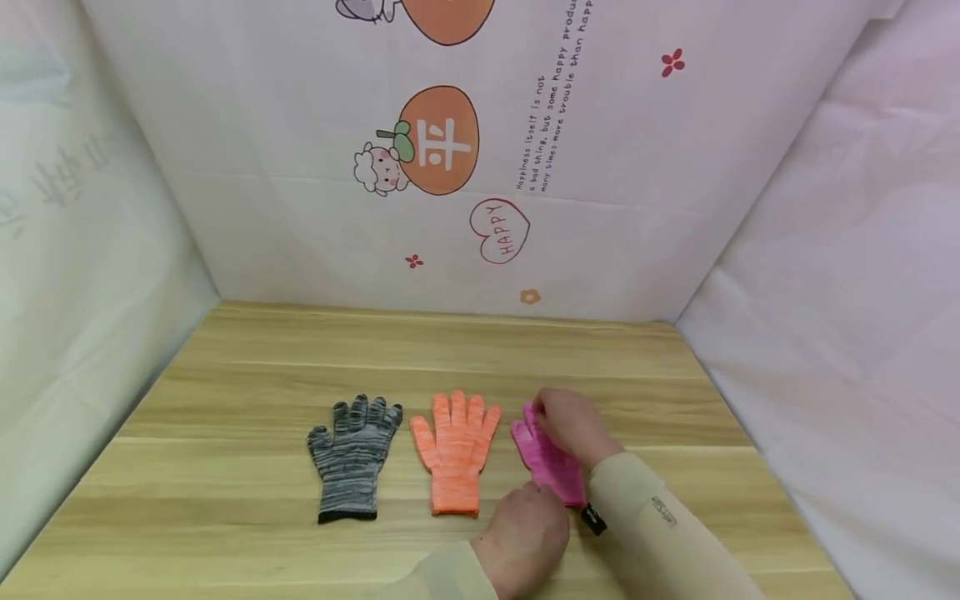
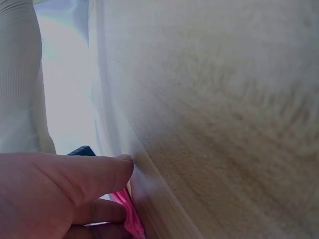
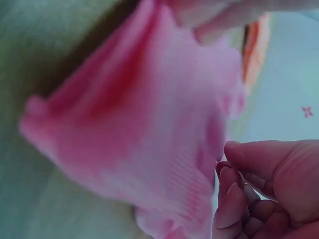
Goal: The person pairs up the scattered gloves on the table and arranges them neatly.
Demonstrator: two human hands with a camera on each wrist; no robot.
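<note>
A pink knit glove (image 1: 551,462) lies tilted on the right side of the table. My left hand (image 1: 525,533) pinches it at the cuff, where the left wrist view shows its pink edge (image 2: 128,214) against the fingers. In the right wrist view the cloth rises in a fold toward those fingertips. My right hand (image 1: 573,421) covers part of the glove's finger end, its own fingers curled and the thumb at the glove's edge. Left of it, an orange glove (image 1: 456,458) lies flat, fingers away from me. A grey-and-black glove (image 1: 352,458) is farther left, also flat.
The wood-grain table (image 1: 247,367) is bounded by white printed sheets at the back (image 1: 300,208) and at both sides. A small black object (image 1: 592,518) shows beside my right sleeve (image 1: 660,525).
</note>
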